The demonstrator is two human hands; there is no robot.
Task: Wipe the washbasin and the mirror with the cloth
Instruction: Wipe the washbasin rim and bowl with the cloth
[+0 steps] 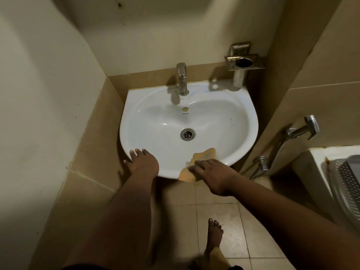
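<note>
A white washbasin (229, 121) is fixed to the tiled wall, with a steel tap (182, 78) at its back and a drain (187, 134) in the bowl. An orange cloth (203, 154) is draped over the basin's front rim. My right hand (212, 174) presses flat on the cloth, fingers together. My left hand (143, 162) rests on the front left rim with fingers spread, holding nothing. The mirror is not clearly in view; only a pale edge shows at the top.
A steel tumbler holder (242, 62) hangs on the wall behind the basin's right side. A hand spray (303, 130) with its valve is mounted on the right wall. A toilet cistern (319, 164) stands at right. My bare foot (214, 233) is on the tiled floor below.
</note>
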